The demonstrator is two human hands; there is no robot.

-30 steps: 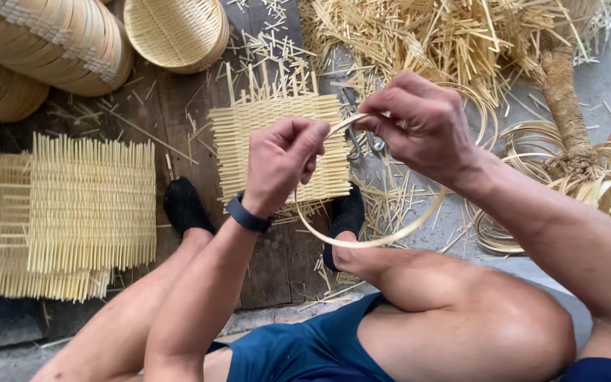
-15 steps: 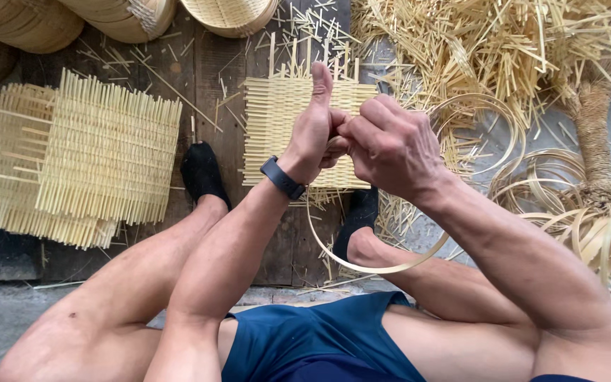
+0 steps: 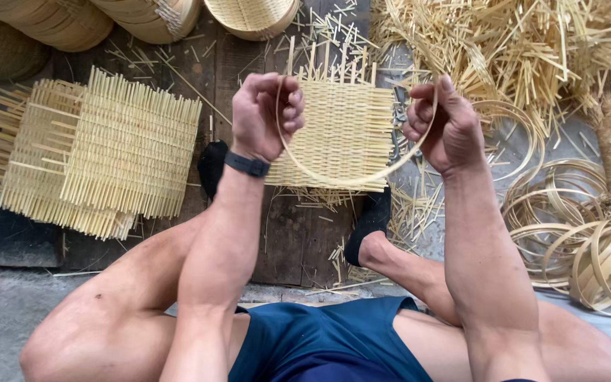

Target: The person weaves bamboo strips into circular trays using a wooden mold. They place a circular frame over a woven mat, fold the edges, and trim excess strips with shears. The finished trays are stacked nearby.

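above the woven mat (image 3: 341, 134), left hand (image 3: 266, 117) and right hand (image 3: 443, 127) pinch a bamboo strip (image 3: 348, 180) by its ends; looks light, springy.

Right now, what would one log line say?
left hand: grips strip end | right hand: grips other end | bamboo strip: bowed between hands | woven mat: below

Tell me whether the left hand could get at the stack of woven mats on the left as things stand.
Probably not right away: the left hand is closed on one end of the bent bamboo strip. The stack of woven mats lies uncovered beside the left leg, so the path itself looks free.
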